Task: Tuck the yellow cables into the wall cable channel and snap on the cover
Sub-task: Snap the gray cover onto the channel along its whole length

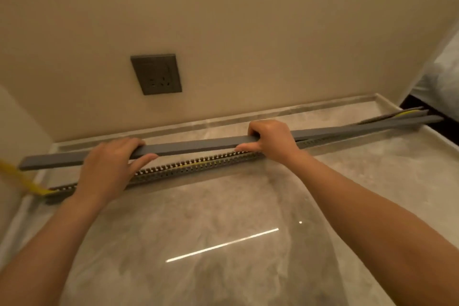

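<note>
cover in both hands, above the open channel

cover (pixel 198 148): long flat grey strip, plain face up, running left to right across the view and angled away toward the right. it is off the channel, held just above it and a little to the wall side, not seated anywhere along its length.

left hand (pixel 109 166) grips the cover near its left end, fingers over the far edge, thumb on the near edge. right hand (pixel 270 139) is clamped on it about midway, fingers curled over the far edge, one finger along the near edge.

channel (pixel 198 166): grey, comb-slotted side wall facing the camera, open on top. it looks to lie on the floor (pixel 223 218) near the skirting (pixel 223 117), roughly parallel to it. whether it is fixed to anything, can't tell.

contents: yellow shows through the slots in the mid section. cables (pixel 29 182) leave the channel's left end and run up-left out of view.

edges and room: cover's left end overhangs past the channel's left end. its right end reaches the far right, just beside more grey strips (pixel 417 113) with a yellow streak among them. a narrow band of floor lies between channel and skirting, a wide glossy stretch on the near side. socket (pixel 156 74) sits on the wall (pixel 223 20) well above the cover. plastic sheeting (pixel 444 69) at the right edge.
</note>
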Tool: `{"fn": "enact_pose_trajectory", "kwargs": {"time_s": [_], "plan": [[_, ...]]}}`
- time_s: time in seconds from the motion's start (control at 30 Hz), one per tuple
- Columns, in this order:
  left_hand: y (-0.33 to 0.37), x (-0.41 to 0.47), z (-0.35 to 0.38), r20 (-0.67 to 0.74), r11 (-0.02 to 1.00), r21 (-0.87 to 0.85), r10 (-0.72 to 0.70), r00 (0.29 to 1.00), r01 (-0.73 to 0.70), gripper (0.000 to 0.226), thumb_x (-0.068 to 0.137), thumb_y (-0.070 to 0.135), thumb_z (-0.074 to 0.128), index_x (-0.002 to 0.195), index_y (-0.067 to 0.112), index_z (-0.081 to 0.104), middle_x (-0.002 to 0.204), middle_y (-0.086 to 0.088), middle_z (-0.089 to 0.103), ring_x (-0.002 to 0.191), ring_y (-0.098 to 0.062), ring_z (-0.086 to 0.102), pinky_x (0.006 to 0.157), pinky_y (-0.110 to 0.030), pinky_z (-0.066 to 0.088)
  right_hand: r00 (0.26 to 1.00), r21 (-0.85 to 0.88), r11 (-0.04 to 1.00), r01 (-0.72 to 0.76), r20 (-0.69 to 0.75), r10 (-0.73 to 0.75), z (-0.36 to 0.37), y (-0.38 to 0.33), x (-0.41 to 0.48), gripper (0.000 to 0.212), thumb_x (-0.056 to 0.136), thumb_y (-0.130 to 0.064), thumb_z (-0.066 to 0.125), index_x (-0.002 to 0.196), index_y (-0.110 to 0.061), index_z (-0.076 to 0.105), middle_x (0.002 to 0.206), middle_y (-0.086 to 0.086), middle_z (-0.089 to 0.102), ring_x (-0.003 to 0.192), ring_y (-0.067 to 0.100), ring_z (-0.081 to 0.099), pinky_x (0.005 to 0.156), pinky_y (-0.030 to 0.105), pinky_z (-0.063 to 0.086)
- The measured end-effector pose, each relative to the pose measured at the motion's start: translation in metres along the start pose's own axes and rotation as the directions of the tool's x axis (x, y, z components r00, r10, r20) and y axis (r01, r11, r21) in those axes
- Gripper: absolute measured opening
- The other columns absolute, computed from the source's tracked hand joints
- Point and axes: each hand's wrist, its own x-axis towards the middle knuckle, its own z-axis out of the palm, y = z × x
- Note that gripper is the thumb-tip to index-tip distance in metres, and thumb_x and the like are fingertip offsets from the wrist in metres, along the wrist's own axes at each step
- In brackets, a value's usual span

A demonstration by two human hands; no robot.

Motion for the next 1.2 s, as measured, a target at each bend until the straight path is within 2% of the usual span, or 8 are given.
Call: {"fn": "enact_pose_trajectory", "kwargs": {"time_s": [0.17, 0.33, 0.5, 0.6, 0.7, 0.8, 0.97, 1.2], "plan": [[-0.024, -0.012, 0.004, 0.111, 0.993, -0.084, -0.071, 0.991, 0.08, 0.025, 0.084, 0.038, 0.061, 0.094, 0.015, 0.062, 0.083, -0.002, 0.065, 0.074, -0.023, 0.058, 0.067, -0.037, 0.045, 0.996, -0.014, 0.997, 0.069, 0.053, -0.068, 0.028, -0.018, 0.012, 0.051, 0.069, -0.06, 0.067, 0.068, -0.011, 0.056, 0.062, 0.004, 0.059, 0.057, 0.021, 0.052, 0.051, 0.029, 0.036], [-0.04, -0.021, 0.01, 0.12, 0.981, -0.139, -0.118, 0.986, 0.135, 0.026, 0.086, 0.038, 0.058, 0.099, 0.015, 0.061, 0.086, 0.0, 0.064, 0.077, -0.021, 0.057, 0.072, -0.038, 0.045, 0.978, -0.071, 0.976, 0.207, -0.004, -0.208, 0.028, -0.029, 0.021, 0.052, 0.068, -0.057, 0.07, 0.061, -0.008, 0.058, 0.051, 0.007, 0.058, 0.046, 0.024, 0.052, 0.045, 0.029, 0.038], [-0.046, -0.028, 0.014, 0.106, 0.955, -0.22, -0.179, 0.978, 0.199, 0.026, 0.087, 0.035, 0.058, 0.102, 0.014, 0.061, 0.09, -0.002, 0.064, 0.082, -0.023, 0.057, 0.076, -0.04, 0.045, 0.963, -0.064, 0.961, 0.268, 0.016, -0.268, 0.018, -0.035, 0.04, 0.058, 0.07, -0.069, 0.05, 0.063, -0.012, 0.058, 0.052, 0.001, 0.056, 0.046, 0.016, 0.049, 0.045, 0.026, 0.042], [-0.042, -0.028, 0.017, 0.099, 0.956, -0.211, -0.186, 0.978, 0.203, 0.027, 0.087, 0.036, 0.059, 0.101, 0.013, 0.062, 0.089, -0.004, 0.064, 0.082, -0.024, 0.058, 0.077, -0.039, 0.045, 0.976, -0.067, 0.976, 0.205, 0.094, -0.199, 0.023, -0.033, 0.044, 0.054, 0.069, -0.069, 0.052, 0.068, -0.015, 0.058, 0.059, 0.0, 0.058, 0.051, 0.015, 0.049, 0.049, 0.026, 0.041], [-0.039, -0.029, 0.022, 0.115, 0.97, -0.165, -0.16, 0.98, 0.178, 0.03, 0.086, 0.04, 0.058, 0.099, 0.013, 0.062, 0.087, -0.002, 0.065, 0.081, -0.023, 0.058, 0.076, -0.036, 0.041, 0.975, -0.128, 0.99, 0.064, 0.218, -0.035, 0.038, -0.031, 0.035, 0.047, 0.068, -0.066, 0.062, 0.074, -0.019, 0.058, 0.066, -0.005, 0.057, 0.058, 0.014, 0.05, 0.051, 0.027, 0.038], [-0.038, -0.032, 0.028, 0.153, 0.967, -0.179, -0.154, 0.976, 0.18, 0.032, 0.088, 0.042, 0.055, 0.1, 0.013, 0.062, 0.091, -0.002, 0.066, 0.085, -0.023, 0.058, 0.077, -0.036, 0.041, 0.973, -0.116, 0.993, 0.008, 0.228, 0.019, 0.047, -0.03, 0.024, 0.045, 0.069, -0.064, 0.062, 0.074, -0.019, 0.058, 0.067, -0.004, 0.056, 0.061, 0.016, 0.052, 0.054, 0.03, 0.044], [-0.041, -0.039, 0.03, 0.122, 0.964, -0.213, -0.133, 0.984, 0.157, 0.033, 0.087, 0.037, 0.058, 0.1, 0.007, 0.065, 0.092, -0.009, 0.067, 0.087, -0.027, 0.059, 0.078, -0.038, 0.041, 0.966, -0.098, 0.986, 0.138, 0.234, -0.112, 0.05, -0.049, 0.025, 0.038, 0.075, -0.053, 0.065, 0.083, -0.016, 0.066, 0.073, 0.0, 0.062, 0.065, 0.017, 0.053, 0.054, 0.028, 0.043], [-0.026, -0.028, 0.036, 0.105, 0.964, -0.252, -0.064, 0.992, 0.089, 0.036, 0.087, 0.036, 0.059, 0.095, 0.001, 0.065, 0.089, -0.014, 0.066, 0.089, -0.029, 0.056, 0.082, -0.037, 0.039, 0.869, 0.065, 0.93, 0.363, 0.336, -0.363, 0.073, -0.135, 0.05, 0.037, 0.084, -0.038, 0.063, 0.114, -0.016, 0.061, 0.103, 0.005, 0.065, 0.091, 0.023, 0.061, 0.071, 0.036, 0.052]]}}
